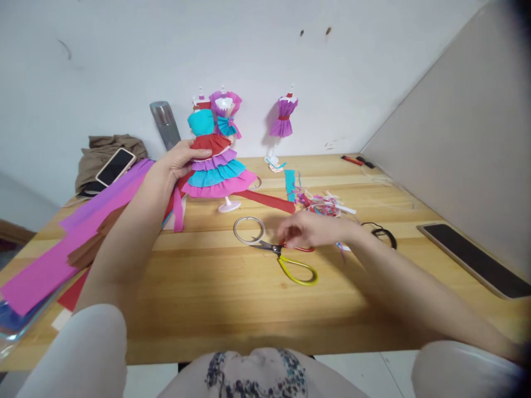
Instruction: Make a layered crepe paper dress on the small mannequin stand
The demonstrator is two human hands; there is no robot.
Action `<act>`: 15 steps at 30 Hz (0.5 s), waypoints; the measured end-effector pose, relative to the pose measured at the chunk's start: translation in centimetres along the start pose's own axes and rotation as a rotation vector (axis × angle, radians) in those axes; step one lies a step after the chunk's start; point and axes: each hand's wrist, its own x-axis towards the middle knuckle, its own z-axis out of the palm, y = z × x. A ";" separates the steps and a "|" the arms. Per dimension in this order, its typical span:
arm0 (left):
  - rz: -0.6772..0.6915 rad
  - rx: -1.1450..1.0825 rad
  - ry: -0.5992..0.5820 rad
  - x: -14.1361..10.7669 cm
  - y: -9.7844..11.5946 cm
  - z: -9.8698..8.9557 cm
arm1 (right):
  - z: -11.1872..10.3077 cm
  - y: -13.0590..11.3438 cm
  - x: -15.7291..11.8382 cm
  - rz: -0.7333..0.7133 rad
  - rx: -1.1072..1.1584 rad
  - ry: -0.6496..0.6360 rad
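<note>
A miniature tiered dress (217,174) on a white stand is gripped at its red frill by the left hand (179,158), thumb laid across the front, to the left of the centre of the wooden table (207,309); whether the foot of the stand is borne by the tabletop cannot be made out. The right hand (299,229) is held over the red handle of the scissors (277,249) with its fingers curled, and whether anything is grasped or only touched by it is hidden by the fingers themselves. The blades are pointed at a roll of tape (235,234), one tip overlapping its rim. The step in hand is judged to be a tool being set down or taken up while the dress is steadied. If cutting is intended, a full grasp of both handles is called for, with the tips kept clear of the ruffles; if tape is wanted, the roll must first be freed from beside the blades. No brand, label or writing can be read anywhere: no lettering is shown on the bottle (166,124), and only dark screens are presented by the phone (116,166) and the flat device (477,260).
</note>
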 end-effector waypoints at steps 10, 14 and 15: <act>-0.174 -0.128 0.083 0.4 -2.4 -0.1 | 6.4 0.3 -2.9 0.124 -0.421 0.163; -0.215 -0.302 0.192 0.0 -2.4 0.9 | 5.8 0.1 -3.2 0.118 -0.454 0.136; -0.217 -0.325 0.198 -0.1 -2.3 1.0 | 5.6 -0.1 -3.3 0.111 -0.455 0.113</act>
